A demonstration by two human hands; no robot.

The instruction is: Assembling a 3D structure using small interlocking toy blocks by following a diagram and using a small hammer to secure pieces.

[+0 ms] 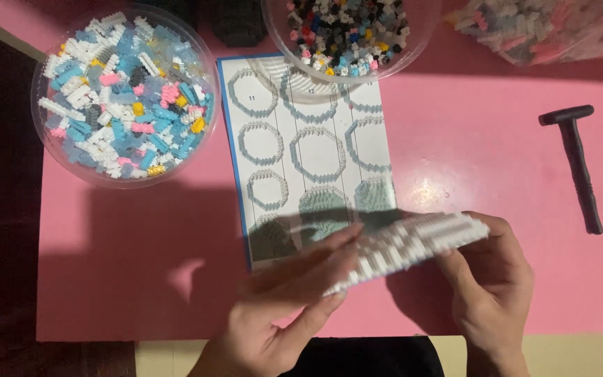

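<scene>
White brick plate (403, 248), near the instruction sheet (301, 139), is clamped by left hand (280, 300) and right hand (490, 279) together: seemingly mid-assembly; next likely needs bricks from the far-left bowl (43, 150).

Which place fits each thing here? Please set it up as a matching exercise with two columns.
Things:
1. black plastic hammer
2. clear bowl of mostly blue and white bricks
3. white slab of joined small bricks
4. printed instruction sheet with a blue edge

Places:
a. top left of the pink table
b. held between left hand and right hand
c. lying far right
d. flat at the centre

Pairs: 1-c, 2-a, 3-b, 4-d
</scene>
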